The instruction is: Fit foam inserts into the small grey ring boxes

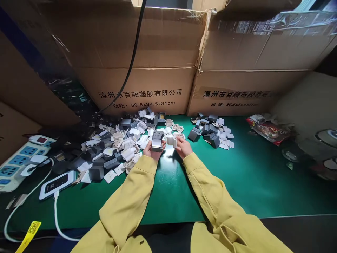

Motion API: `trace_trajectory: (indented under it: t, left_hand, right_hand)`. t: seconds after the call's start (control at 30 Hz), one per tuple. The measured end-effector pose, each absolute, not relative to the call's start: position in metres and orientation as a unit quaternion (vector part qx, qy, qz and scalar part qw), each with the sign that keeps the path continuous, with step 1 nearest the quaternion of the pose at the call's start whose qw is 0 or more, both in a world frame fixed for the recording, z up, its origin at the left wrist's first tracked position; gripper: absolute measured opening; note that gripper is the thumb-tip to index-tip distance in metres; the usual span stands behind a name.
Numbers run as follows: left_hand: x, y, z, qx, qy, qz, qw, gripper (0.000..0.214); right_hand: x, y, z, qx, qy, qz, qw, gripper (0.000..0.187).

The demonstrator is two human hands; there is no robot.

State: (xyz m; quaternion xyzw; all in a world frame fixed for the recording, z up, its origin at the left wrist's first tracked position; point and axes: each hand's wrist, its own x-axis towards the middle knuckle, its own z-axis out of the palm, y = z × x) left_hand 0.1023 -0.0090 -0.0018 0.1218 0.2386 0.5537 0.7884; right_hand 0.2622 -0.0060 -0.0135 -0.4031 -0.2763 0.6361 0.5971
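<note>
In the middle of the head view, my left hand [151, 153] is closed round a small dark grey box [157, 140] with pale lettering near its top. To its right, my right hand [184, 147] pinches a small white insert [171, 141] by its right side. Box and insert are held close together above the table, with a small gap between them. Just left of my left hand spreads a heap of grey boxes and white inserts [129, 154]. A smaller pile of grey boxes [207, 129] and white pieces lies beyond my right hand.
Large cardboard cartons [147, 84] wall off the back of the green table [168, 196]. A power strip [19, 161] and a white device with a screen [57, 184] sit at the left, their cables trailing forward. A red plastic packet [271, 130] lies at the right.
</note>
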Motion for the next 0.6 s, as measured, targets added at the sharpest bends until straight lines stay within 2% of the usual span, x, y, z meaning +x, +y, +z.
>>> trace_trajectory:
  t: [0.17, 0.37, 0.6]
  left_hand:
    - [0.103, -0.018, 0.001, 0.155, 0.2, 0.505, 0.825, 0.048]
    - [0.103, -0.02, -0.001, 0.171, 0.173, 0.514, 0.823, 0.049]
    - [0.11, -0.019, -0.005, 0.185, 0.216, 0.524, 0.803, 0.047]
  right_hand:
    - [0.263, -0.024, -0.02, -0.393, -0.217, 0.703, 0.552, 0.036]
    - [0.262, -0.023, -0.021, -0.391, -0.172, 0.697, 0.576, 0.032]
    - [0.26, -0.02, -0.03, -0.407, -0.225, 0.666, 0.584, 0.035]
